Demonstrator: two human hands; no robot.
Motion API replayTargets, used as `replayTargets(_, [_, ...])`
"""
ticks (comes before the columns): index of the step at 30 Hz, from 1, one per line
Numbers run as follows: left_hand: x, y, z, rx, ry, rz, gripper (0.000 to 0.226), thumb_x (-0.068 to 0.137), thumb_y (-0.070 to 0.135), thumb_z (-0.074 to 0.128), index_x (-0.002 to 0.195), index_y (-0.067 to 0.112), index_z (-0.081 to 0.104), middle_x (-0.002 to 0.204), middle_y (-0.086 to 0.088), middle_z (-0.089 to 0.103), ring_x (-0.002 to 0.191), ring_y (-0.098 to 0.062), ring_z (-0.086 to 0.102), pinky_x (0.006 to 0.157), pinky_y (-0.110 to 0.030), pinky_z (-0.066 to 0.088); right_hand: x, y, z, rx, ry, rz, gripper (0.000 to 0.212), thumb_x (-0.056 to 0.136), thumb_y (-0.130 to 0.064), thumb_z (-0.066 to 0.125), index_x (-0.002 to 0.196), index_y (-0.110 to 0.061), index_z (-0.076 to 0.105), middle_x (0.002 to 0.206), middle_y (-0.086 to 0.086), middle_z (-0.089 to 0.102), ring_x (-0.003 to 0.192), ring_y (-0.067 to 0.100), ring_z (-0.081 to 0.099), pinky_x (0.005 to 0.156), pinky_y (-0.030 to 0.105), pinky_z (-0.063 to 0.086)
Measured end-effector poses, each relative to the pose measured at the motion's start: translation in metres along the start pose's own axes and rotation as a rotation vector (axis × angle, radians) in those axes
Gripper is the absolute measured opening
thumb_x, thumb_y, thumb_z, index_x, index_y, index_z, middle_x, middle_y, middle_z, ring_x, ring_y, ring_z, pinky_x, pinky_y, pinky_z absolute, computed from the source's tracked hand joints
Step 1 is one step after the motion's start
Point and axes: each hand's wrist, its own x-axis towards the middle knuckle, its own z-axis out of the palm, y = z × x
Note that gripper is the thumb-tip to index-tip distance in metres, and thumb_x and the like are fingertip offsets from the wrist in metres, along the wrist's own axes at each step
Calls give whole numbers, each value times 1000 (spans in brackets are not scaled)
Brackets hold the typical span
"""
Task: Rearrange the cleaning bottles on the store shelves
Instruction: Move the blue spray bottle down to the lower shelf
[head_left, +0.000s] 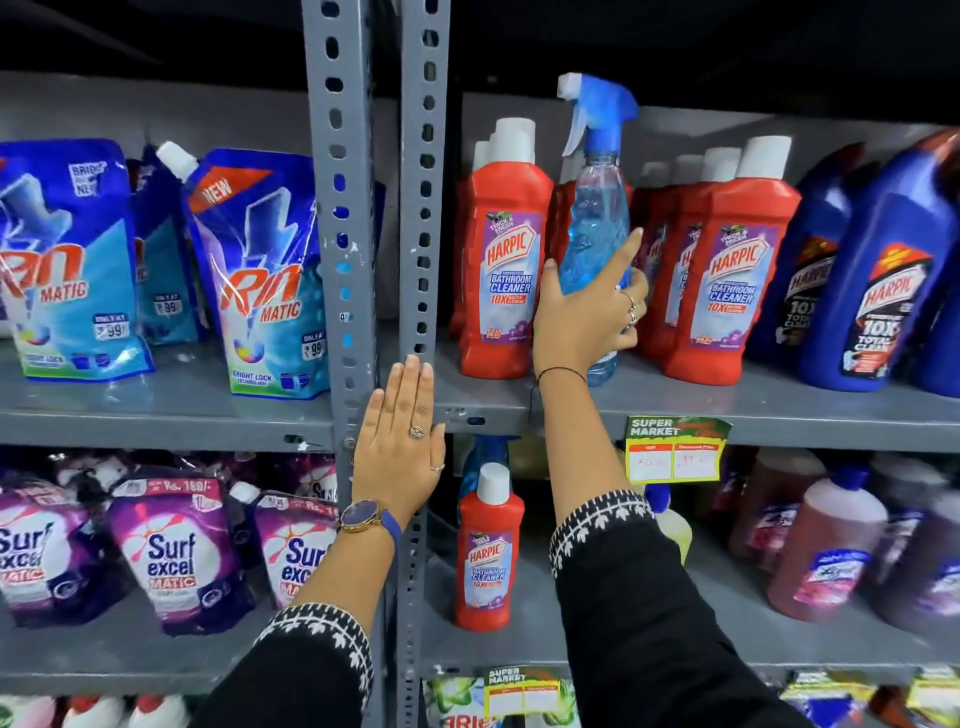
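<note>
From the head camera, the right hand (587, 312) wraps around the lower body of a clear blue spray bottle (592, 228), which stands upright on the upper shelf (753, 410) to the right of the grey metal post (421, 208). The thumb lies on the bottle's left side, the forefinger points up along its right side, and the other ringed fingers (631, 306) curl round the far side, so the bottle sits between thumb and fingers; its base shows just below the wrist, at or touching the shelf. The bottle is between one red bathroom cleaner bottle (501, 270) nearer the post and a row of red bottles (727, 270) farther from it, with dark blue bottles (878, 280) beyond those. The left hand (400, 447) lies flat and open against the post at the level of the shelf edge, fingers straight and close together, holding nothing. On the lower shelf, just right of the post, a single small red bottle (488, 551) stands upright. A yellow price tag (675, 452) hangs from the upper shelf edge. Left of the post are blue detergent pouches (260, 280) above and purple pouches (171, 556) below.
</note>
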Motion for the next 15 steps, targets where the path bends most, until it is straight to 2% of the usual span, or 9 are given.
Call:
replayTargets(5, [0,0,-1,-13,2,3,55,103,31,10,153,12,-5,160,0,-11,147,-14,-4,119,-30,0,-11,-19,-24,113,9,-13,90,72,-49,68,147,-33,20,135,8,42,121,26,41,98,52,33])
replayTargets(11, [1,0,-2,-37,20,9,56,103,30,13,153,13,-3,160,0,-7,147,-15,-1,119,-31,1,-39,-34,-72,329,-110,9,92,71,-46,74,144,-34,21,132,3,41,122,23,39,101,50,30])
replayTargets(15, [-2,0,0,-27,22,9,56,103,30,14,154,12,-1,160,0,-5,147,-15,1,119,-32,2,-74,-17,-102,446,-182,-10,88,74,-41,75,143,-33,22,126,-13,33,121,3,31,109,44,30])
